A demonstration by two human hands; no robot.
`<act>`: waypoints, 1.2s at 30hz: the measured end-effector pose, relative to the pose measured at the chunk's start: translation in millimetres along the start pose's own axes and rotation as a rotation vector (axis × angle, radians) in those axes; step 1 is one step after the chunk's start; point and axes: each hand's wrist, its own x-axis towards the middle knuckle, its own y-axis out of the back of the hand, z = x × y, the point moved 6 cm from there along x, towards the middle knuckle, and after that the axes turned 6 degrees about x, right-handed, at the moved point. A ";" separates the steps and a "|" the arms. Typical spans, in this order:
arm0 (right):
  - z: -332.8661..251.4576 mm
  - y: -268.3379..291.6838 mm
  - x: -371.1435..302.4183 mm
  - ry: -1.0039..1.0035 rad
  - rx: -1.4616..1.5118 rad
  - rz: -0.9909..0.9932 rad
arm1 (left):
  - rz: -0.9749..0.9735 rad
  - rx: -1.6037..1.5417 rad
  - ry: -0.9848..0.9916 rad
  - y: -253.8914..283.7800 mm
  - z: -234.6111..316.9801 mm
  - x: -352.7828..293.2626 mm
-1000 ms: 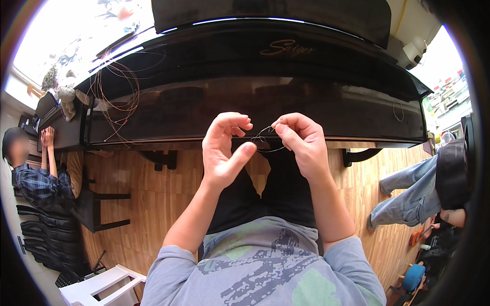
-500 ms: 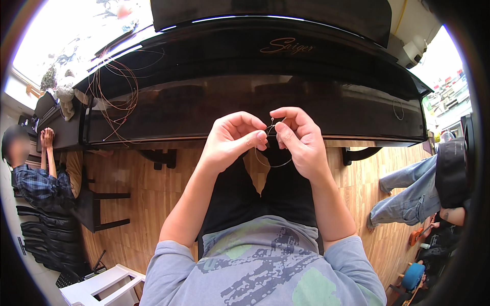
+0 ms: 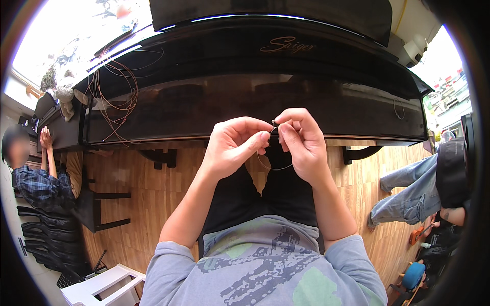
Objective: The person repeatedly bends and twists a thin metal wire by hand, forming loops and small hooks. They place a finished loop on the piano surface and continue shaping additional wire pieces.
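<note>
Above my lap, at the near edge of a black piano [image 3: 219, 104], my two hands meet around a thin metal guitar string [image 3: 275, 169]. My left hand [image 3: 229, 148] pinches it between thumb and forefinger. Thumb and forefinger of my right hand [image 3: 306, 145] close on it too, close to the left fingertips. A small bead-like end pokes up between the fingers, and the string hangs below them in a small loop. Just where each fingertip grips is partly hidden.
Several copper-coloured strings [image 3: 137, 94] lie in loose coils on the piano's left side; a thin pale loop [image 3: 399, 108] is at its right. A seated person [image 3: 38, 176] is at far left, another person's jeans [image 3: 408, 191] at right. A white stool-like frame [image 3: 102, 288] stands lower left.
My fingertips have drawn nearer each other on the string, the right hand's fingers curling in more. The hanging loop has shifted down slightly.
</note>
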 end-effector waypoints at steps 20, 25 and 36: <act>0.6 10.1 -4.2 -0.051 -0.160 -0.015 | 0.017 0.092 0.007 0.5 8.0 -4.0; 1.7 8.5 -6.1 -0.240 -0.004 -0.080 | 0.013 0.092 0.012 2.1 7.4 -3.8; 6.5 3.1 -6.2 -0.164 0.338 -0.115 | 0.012 0.062 0.008 -2.9 7.6 -3.9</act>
